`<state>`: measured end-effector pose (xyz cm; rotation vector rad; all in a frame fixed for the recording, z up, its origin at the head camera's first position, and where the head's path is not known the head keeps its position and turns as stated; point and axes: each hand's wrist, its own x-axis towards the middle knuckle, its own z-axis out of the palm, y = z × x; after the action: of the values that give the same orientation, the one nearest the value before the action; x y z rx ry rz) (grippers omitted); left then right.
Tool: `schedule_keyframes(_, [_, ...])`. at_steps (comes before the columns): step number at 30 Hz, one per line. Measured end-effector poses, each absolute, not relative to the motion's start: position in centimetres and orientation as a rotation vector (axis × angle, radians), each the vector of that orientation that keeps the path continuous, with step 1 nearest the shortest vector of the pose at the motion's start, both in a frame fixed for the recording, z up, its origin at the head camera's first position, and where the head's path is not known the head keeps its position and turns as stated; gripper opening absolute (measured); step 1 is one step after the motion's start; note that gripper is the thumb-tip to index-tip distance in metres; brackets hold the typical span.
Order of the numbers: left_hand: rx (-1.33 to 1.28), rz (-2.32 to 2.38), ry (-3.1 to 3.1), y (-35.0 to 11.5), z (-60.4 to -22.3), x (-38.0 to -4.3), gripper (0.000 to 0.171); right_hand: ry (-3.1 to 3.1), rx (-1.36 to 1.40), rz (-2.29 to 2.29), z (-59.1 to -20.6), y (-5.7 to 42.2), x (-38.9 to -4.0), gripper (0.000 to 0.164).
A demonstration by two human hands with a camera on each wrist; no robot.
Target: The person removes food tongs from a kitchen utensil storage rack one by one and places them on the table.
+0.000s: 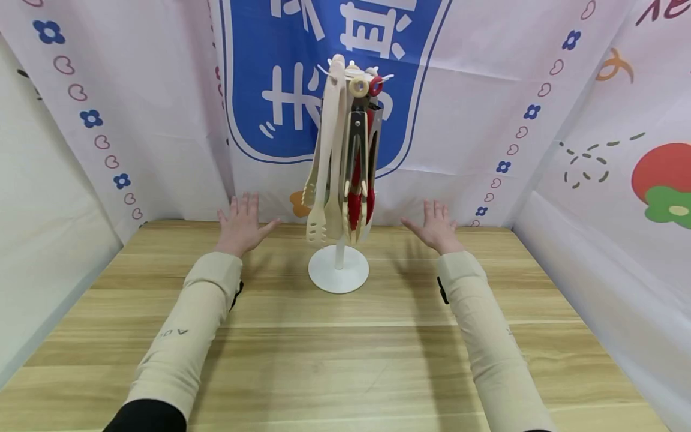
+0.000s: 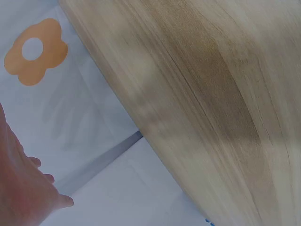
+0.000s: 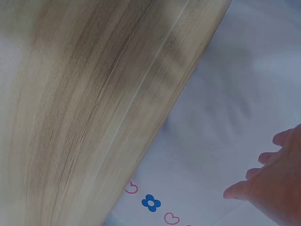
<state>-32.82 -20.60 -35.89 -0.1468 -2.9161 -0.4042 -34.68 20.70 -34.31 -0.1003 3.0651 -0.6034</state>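
Note:
A white rack with a round base stands on the wooden table, hung with several kitchen tools. Among them are cream tongs at the left, steel tongs with cream tips, and red-tipped tongs partly hidden behind these. To the rack's left, my left hand is held out with fingers spread near the table's far edge. My right hand is spread the same way on the right side. Neither hand holds anything. Both also show at the edges of their wrist views, the left hand and the right hand.
The wooden table ends at a printed cloth backdrop with a blue emblem. White cloth side walls rise along the table's left and right edges.

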Motion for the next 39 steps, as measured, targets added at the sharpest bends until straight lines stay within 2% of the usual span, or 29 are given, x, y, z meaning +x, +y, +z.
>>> schedule_keyframes(9, [-0.181, -0.381, -2.919, -20.4, -35.4, -32.6, 0.090, 3.110, -0.151, -0.616, -34.3, 20.9, -34.8, 0.088])
schedule_keyframes(16, [-0.246, -0.470, -2.878, -20.0, -34.0, -32.7, 0.076, 3.115, -0.242, -0.684, -33.3, 20.9, -34.8, 0.086])
schedule_keyframes(26, [-0.381, -0.732, -2.748, -18.7, -29.7, -32.2, 0.057, 3.123, -0.316, -0.719, -31.0, 20.1, -34.3, 0.072])
schedule_keyframes(39, [-0.492, -0.783, -2.572, -17.2, -23.2, -30.8, 0.050, 3.174, -0.508, -0.738, -28.1, 18.9, -33.4, 0.058])
